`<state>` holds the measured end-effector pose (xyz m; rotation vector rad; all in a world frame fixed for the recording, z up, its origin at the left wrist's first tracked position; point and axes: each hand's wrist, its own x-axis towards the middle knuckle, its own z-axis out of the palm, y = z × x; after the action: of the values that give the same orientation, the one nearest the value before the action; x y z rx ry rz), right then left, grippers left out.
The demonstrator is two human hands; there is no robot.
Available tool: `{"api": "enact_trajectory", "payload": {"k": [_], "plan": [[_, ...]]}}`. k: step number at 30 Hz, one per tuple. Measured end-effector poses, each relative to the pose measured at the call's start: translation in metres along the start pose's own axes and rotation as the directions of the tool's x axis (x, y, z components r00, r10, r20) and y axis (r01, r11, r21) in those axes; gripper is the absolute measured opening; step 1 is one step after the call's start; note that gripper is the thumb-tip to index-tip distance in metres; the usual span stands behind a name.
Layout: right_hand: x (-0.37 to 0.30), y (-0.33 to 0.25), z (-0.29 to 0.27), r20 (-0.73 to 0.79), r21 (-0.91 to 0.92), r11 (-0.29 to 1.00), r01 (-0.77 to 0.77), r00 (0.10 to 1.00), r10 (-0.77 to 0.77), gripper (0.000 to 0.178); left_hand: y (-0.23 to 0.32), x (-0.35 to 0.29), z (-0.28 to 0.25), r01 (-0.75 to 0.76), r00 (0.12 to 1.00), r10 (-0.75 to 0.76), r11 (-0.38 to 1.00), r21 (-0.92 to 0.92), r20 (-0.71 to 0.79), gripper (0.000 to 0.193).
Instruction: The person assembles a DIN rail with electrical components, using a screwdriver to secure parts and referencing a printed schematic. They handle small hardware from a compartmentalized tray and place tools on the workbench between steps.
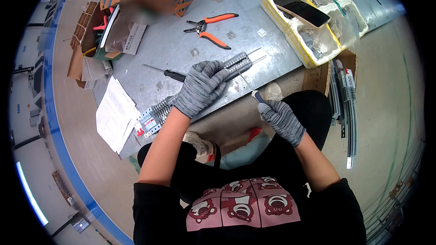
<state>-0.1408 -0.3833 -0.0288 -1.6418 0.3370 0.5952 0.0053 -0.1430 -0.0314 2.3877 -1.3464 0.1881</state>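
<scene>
A strip of grey terminal blocks [239,64] lies along the table's near edge, its metal rail jutting out at the right end. My left hand [202,88], in a grey knitted glove, is closed over the middle of that strip. In my gloved right hand [284,121] is a screwdriver [258,96] with a dark handle. Its thin shaft points up and left, and the tip reaches the terminal blocks. At the strip's left end, past my left wrist, sit more terminal blocks [162,110] and a circuit breaker [148,122] with a red part.
Beyond my left hand lie a second screwdriver [174,75] and orange-handled wire strippers [213,30]. Papers [116,113] rest at the left. A foam box [297,41] of small parts, with a phone [303,11] on top, stands right. Rails [347,95] stick out of a carton.
</scene>
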Motion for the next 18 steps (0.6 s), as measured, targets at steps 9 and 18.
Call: {"api": "enact_trajectory", "payload": {"k": [9, 18], "plan": [[-0.001, -0.006, 0.004, -0.058, 0.03, 0.999, 0.042, 0.998, -0.04, 0.032, 0.005, 0.0, -0.005, 0.051, 0.998, -0.052, 0.998, 0.038, 0.035, 0.033], [0.003, -0.026, -0.014, 0.009, -0.379, 0.924, 0.047, 0.999, -0.046, 0.042, 0.004, -0.001, -0.005, 0.089, 0.994, -0.091, 0.995, 0.044, 0.062, 0.028]]}}
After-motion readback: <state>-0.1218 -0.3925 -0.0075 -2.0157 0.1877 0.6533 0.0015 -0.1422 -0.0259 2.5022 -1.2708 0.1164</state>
